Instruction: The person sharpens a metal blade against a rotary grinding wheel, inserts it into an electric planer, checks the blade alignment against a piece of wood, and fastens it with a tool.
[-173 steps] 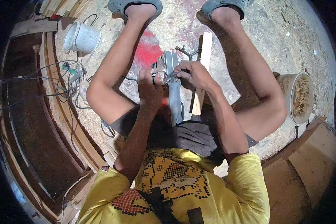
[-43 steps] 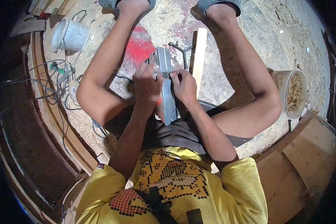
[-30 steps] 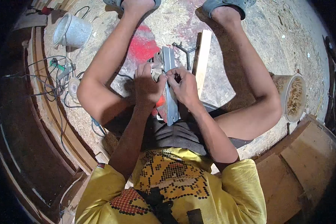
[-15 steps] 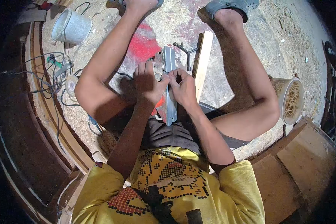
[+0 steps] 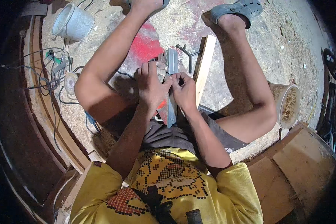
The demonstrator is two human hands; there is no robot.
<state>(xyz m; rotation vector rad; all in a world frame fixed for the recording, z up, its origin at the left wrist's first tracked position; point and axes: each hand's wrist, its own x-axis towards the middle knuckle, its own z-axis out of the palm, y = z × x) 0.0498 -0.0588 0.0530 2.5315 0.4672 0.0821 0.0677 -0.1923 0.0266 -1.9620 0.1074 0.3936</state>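
Planer [image 5: 171,109] near Y-wrench [image 5: 190,62], wooden strip [image 5: 205,67]

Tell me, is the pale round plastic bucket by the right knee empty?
Not empty: the pale round plastic bucket has tan, crumbly-looking stuff showing inside. How full it is, I can't tell.

I'm seeing a long, flat, grey metal bar [image 5: 171,112], smooth and a bit shiny. The straight, pale wooden stick [image 5: 206,65] is looking dull. The yellow cloth shirt [image 5: 227,192] is shining softly. The dusty grey floor [image 5: 272,48] is looking rough.
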